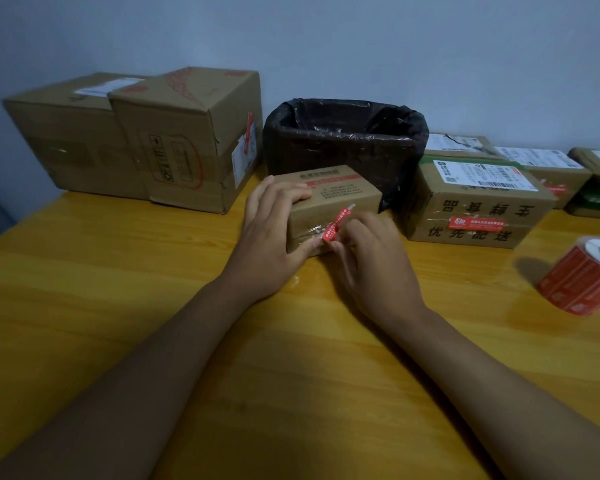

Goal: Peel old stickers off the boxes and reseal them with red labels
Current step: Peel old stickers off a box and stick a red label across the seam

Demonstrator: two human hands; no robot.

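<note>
Yellow wooden table (118, 306), cardboard boxes (333, 202), lined bin (343, 140), label roll (582, 275)

A parcel-packing corner is suggested by labelled boxes (471, 199), a label roll (584, 275) and a lined bin (343, 140) set on a wooden counter (291, 358).
</note>
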